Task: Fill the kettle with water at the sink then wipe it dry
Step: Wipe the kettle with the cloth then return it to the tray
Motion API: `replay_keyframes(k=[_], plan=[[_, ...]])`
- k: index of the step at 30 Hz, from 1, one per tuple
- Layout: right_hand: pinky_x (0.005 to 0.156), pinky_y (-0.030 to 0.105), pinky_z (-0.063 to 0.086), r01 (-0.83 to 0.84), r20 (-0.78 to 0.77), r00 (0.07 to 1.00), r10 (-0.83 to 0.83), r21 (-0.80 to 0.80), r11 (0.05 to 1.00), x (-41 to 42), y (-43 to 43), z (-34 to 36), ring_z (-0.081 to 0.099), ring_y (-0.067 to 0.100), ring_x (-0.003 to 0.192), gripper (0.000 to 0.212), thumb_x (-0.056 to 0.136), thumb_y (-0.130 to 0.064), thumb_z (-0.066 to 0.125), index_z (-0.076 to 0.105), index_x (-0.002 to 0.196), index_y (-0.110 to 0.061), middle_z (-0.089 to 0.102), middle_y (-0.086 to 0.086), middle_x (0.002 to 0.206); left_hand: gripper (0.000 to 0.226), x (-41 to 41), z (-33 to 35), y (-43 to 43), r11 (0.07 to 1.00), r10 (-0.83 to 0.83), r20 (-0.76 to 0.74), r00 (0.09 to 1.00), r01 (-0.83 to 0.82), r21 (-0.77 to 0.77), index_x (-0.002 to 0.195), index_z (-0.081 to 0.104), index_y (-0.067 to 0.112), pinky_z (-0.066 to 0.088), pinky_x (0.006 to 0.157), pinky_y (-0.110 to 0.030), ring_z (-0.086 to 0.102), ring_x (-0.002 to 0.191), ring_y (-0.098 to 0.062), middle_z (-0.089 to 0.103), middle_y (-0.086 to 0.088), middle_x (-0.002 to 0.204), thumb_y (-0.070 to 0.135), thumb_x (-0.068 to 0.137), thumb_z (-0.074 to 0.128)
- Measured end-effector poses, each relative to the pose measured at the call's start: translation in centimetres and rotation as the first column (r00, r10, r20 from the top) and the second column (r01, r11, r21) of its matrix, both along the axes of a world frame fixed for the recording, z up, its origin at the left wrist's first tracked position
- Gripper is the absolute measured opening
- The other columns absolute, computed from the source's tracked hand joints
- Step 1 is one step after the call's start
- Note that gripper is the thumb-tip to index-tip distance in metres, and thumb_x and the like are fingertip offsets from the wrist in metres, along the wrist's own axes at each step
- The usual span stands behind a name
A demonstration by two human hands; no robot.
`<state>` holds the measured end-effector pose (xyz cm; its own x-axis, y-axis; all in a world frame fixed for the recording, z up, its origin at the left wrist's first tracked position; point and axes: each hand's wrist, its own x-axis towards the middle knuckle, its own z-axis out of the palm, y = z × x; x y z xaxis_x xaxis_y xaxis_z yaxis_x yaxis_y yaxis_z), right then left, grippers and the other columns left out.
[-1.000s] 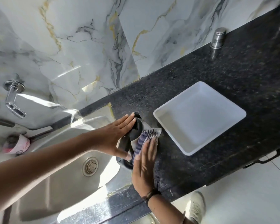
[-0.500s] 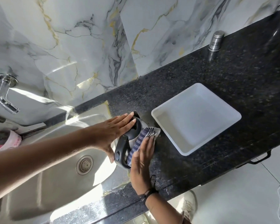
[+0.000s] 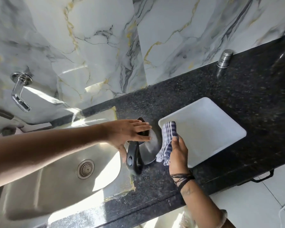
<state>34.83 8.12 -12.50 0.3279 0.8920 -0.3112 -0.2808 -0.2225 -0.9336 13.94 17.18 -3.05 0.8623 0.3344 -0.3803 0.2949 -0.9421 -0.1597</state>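
Observation:
A steel kettle [image 3: 149,148] with a black handle [image 3: 133,159] stands on the dark counter between the sink and a white tray. My left hand [image 3: 130,133] lies flat on the kettle's lid, fingers spread, holding it steady. Just right of the kettle's body, my right hand [image 3: 178,152] grips a blue-and-white checked cloth [image 3: 169,137], which hangs over the tray's left rim. The cloth's lower end touches the kettle's right side.
The steel sink [image 3: 44,183] with its drain [image 3: 85,169] fills the lower left, under a wall tap [image 3: 20,94]. A white tray [image 3: 220,129] lies right of the kettle. A small steel canister [image 3: 224,59] stands at the back wall. The counter's front edge runs below my right wrist.
My right hand has pulled the cloth off the kettle's top and now holds it bunched at the kettle's right side. The left hand stays on the lid.

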Motion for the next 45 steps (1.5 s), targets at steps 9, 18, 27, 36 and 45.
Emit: replay_keyframes(k=[9, 18, 27, 36, 45], plan=[[0.112, 0.039, 0.044, 0.095, 0.223, 0.962, -0.155, 0.259, 0.961, 4.6, 1.9, 6.4, 0.057, 0.01, 0.127, 0.039, 0.106, -0.023, 0.039, 0.054, 0.141, -0.02, 0.061, -0.006, 0.139, 0.081, 5.5, 0.2, -1.8, 0.639, 0.742, 0.199, 0.64, -0.765, 0.076, 0.065, 0.058, 0.018, 0.055, 0.056, -0.033, 0.061, 0.059, -0.022, 0.056, 0.001, 0.059, 0.096, 0.063, 0.038], [0.117, 0.049, 0.035, -0.001, 0.383, 0.912, -0.148, 0.361, 0.933, -3.0, -4.4, -0.5, 0.037, 0.027, 0.146, 0.051, 0.103, -0.014, 0.036, 0.032, 0.153, -0.012, 0.034, 0.01, 0.16, 0.044, 1.2, 0.8, -2.3, 0.693, 0.716, 0.222, 0.662, -0.636, -0.339, 0.142, 0.052, 0.012, 0.041, 0.108, -0.042, 0.044, 0.139, -0.029, 0.035, -0.012, 0.159, 0.032, 0.103, 0.044], [0.125, 0.04, 0.003, -0.164, 0.531, 0.846, 0.046, 0.178, 0.97, -11.5, -3.6, -2.8, 0.002, 0.025, 0.155, 0.076, 0.098, -0.055, 0.027, 0.006, 0.159, -0.014, 0.001, 0.007, 0.168, 0.056, -2.0, 2.8, -3.5, 0.546, 0.771, 0.06, 0.634, -0.611, -0.573, 0.156, 0.024, 0.018, 0.004, 0.125, -0.038, 0.005, 0.152, -0.01, 0.011, 0.004, 0.166, 0.042, 0.106, 0.029], [0.126, 0.041, 0.0, -0.074, 0.399, 0.916, 0.043, 0.062, 0.995, -12.5, -4.3, -2.9, -0.003, 0.015, 0.155, 0.085, 0.091, -0.063, 0.025, 0.0, 0.159, -0.017, -0.006, 0.006, 0.169, 0.067, -1.6, 3.5, -3.3, 0.453, 0.79, -0.051, 0.611, -0.638, -0.623, 0.159, 0.011, 0.025, 0.002, 0.124, -0.04, -0.001, 0.153, -0.011, 0.0, 0.009, 0.167, 0.059, 0.102, 0.017], [0.12, 0.062, -0.001, -0.609, 0.929, -0.351, -0.116, -0.133, 0.782, -10.3, -6.2, -6.5, 0.018, 0.046, 0.146, 0.077, 0.09, -0.045, 0.052, 0.026, 0.155, -0.012, 0.023, 0.008, 0.163, 0.07, -1.6, 4.8, -3.5, 0.423, 0.766, -0.126, 0.631, -0.641, -0.64, 0.156, 0.002, 0.04, 0.002, 0.121, -0.05, 0.001, 0.154, -0.02, -0.003, 0.01, 0.167, 0.073, 0.094, 0.007]])
